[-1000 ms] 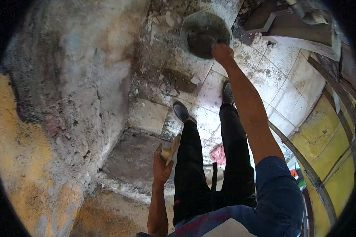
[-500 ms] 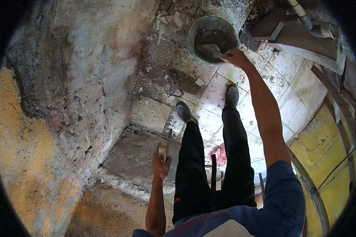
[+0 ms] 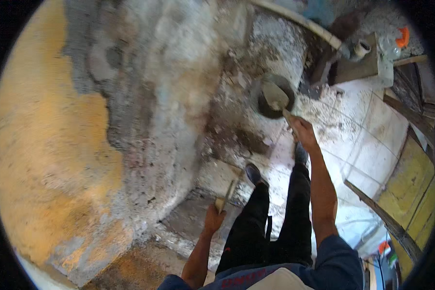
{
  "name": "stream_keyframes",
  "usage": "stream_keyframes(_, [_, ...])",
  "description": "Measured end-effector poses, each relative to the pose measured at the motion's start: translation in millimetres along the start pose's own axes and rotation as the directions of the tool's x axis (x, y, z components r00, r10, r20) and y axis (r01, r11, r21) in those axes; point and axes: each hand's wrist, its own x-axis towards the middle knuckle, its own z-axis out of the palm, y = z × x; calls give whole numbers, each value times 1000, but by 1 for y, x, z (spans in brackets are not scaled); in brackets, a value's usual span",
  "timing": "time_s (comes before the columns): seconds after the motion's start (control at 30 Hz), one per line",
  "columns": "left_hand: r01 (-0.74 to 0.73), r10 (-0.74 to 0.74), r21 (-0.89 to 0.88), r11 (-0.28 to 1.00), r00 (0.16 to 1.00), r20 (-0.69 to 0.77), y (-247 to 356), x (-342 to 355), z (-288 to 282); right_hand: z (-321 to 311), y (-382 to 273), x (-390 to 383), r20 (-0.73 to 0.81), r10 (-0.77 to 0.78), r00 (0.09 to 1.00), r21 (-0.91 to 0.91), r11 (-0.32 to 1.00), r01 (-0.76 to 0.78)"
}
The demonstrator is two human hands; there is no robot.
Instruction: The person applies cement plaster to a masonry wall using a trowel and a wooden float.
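My right hand [image 3: 303, 131] is closed around the handle of a trowel [image 3: 275, 96]. Grey wet mortar appears to lie on its blade, which is lifted above the mouth of a round bucket [image 3: 258, 92]. The bucket stands on the floor ahead of me, dark inside. Lower and to the left, my left hand [image 3: 213, 220] grips a plastering float [image 3: 221, 205] by its pale handle. The float's thin flat plate is seen nearly edge-on, beside my left leg.
A wall [image 3: 53, 145] with orange paint and bare, rough grey patches rises on the left. Dirty light tiles [image 3: 340, 145] cover the floor. A pipe [image 3: 299, 19] and a concrete block-like basin [image 3: 357, 72] stand far right. A wooden strip [image 3: 386, 220] leans near a yellow panel [image 3: 413, 193].
My right hand has raised the trowel from inside the bucket, its blade now loaded. The view has swung left, showing more wall. The float stays in my left hand.
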Motion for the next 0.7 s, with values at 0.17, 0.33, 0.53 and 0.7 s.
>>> stream_keyframes(0.17, [-122, 121, -58, 991, 992, -19, 15, -1, -37, 40, -75, -88, -139, -146, 979, 702, 683, 202])
stream_keyframes(0.33, [-226, 225, -103, 969, 974, -20, 31, 3, -65, 34, -182, -174, -560, -389, 731, 643, 352, 680])
stream_keyframes(0.53, [-251, 250, -90, 964, 968, -20, 42, 0, -70, 20, -263, -239, -917, -350, 190, 132, 181, 974])
stream_keyframes(0.7, [-212, 212, 8, 977, 971, -107, -9, -26, -67, 119, -308, -219, -960, -274, 61, -45, 363, 931])
